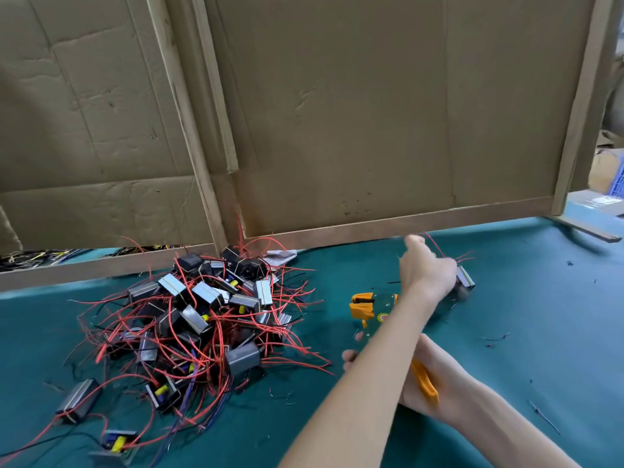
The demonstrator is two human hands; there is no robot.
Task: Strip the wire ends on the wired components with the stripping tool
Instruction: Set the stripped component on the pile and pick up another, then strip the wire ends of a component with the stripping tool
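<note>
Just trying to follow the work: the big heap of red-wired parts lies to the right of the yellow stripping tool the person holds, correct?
Not quite. The head view shows the heap of red-wired parts lying to the left of the yellow stripping tool, which the right hand does hold. Only one single part, beside the left hand, lies to its right.

Soft, even, fairly bright light. Faint shadows under the pile of components (202,319), centre left. Motion blur on the left hand (426,271) and the component (465,280) beside it, centre right. Wide-angle bowing along the edges.
</note>
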